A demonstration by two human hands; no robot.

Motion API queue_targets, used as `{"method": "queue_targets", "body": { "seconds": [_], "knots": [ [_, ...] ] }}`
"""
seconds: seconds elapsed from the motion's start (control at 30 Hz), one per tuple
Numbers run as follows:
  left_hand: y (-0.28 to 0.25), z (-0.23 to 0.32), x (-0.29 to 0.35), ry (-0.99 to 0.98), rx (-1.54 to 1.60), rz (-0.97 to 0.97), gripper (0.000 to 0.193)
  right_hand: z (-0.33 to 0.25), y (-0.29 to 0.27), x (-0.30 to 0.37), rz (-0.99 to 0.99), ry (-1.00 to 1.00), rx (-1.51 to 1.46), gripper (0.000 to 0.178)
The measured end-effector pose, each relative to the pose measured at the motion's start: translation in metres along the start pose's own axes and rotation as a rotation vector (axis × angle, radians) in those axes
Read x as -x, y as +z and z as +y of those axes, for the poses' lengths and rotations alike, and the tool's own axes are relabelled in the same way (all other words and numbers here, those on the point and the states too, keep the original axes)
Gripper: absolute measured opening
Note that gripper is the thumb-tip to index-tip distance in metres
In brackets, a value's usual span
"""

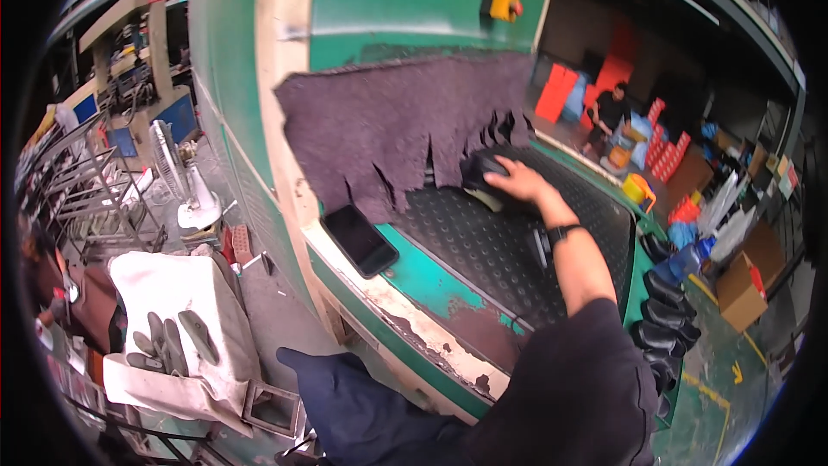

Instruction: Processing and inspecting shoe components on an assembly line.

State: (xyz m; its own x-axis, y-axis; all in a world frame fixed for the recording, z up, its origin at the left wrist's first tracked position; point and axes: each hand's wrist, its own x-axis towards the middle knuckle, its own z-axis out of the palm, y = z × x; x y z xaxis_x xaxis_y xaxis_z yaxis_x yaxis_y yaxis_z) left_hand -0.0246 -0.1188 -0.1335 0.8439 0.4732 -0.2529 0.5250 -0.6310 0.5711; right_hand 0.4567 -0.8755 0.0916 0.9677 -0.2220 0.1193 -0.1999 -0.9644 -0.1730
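Observation:
My right hand reaches across the green machine bed, with a dark band round its wrist. Its fingers are closed over a dark, rounded thing that looks like a black shoe, with a pale strip along its lower edge. The shoe is at the slit lower edge of a purple-brown leather curtain, on or just above a black studded belt. Beneath my wrist lies a small grey piece, partly hidden. My left hand is out of view.
A black phone lies on the machine's near left ledge. Several black shoes line the right side. At left are a fan and a cloth-covered seat bearing dark sole-shaped pieces. Another person sits at the far right.

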Motion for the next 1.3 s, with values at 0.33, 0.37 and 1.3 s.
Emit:
{"method": "queue_targets", "body": {
  "seconds": [0.33, 0.37, 1.3],
  "knots": [
    [-0.023, 0.117, -0.014, 0.615, 0.38, 0.013, 0.036, -0.075, -0.017, 0.124, 0.364, -0.089, -0.062, 0.111],
    [-0.026, 0.131, -0.014, 0.689, 0.429, 0.034, 0.039, -0.079, -0.038, 0.133, 0.353, -0.172, -0.31, 0.107],
    [0.086, 0.065, 0.082, -0.404, 1.931, -0.404, 0.055, -0.441, 0.332, 0.389, -1.576, 0.375, -1.437, 0.023]
  ]
}}
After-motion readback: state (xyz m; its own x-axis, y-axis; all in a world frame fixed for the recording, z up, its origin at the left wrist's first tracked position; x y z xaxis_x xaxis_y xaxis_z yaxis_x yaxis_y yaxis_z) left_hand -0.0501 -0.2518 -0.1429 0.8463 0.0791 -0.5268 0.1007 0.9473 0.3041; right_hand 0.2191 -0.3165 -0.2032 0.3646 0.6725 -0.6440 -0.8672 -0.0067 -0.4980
